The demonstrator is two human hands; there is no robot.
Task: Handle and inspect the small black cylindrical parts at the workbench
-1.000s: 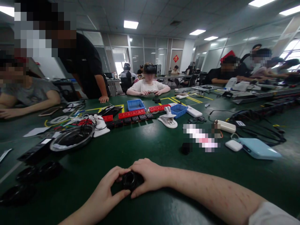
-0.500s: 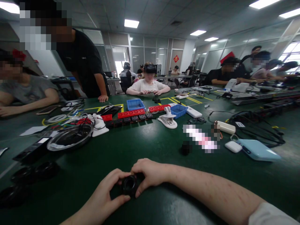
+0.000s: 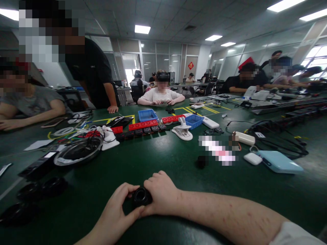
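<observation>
A small black ring-shaped part [image 3: 141, 196], glossy with a round hole facing up, is between my two hands just above or on the green table [image 3: 173, 224]. My left hand [image 3: 119, 204] grips it from the left, forefinger at its far edge and thumb at its near edge. On the other side my right hand [image 3: 160, 195] closes against it with curled fingers, hiding its right edge. Whether it rests on the table I cannot tell. To the left lie several similar, larger black rings [image 3: 55, 186].
Far left stand a round metal-rimmed dish [image 3: 76, 162] and tangled cables [image 3: 66, 131]. Ahead are red power strips [image 3: 143, 125], blue trays [image 3: 147, 115] and a white clip [image 3: 182, 131]. A light blue case [image 3: 282, 161] lies right. People sit and stand around the table.
My right hand has turned and closed in around the black part's right side; its thumb was apart before. The part has tilted slightly. The whole view has shifted a little.
</observation>
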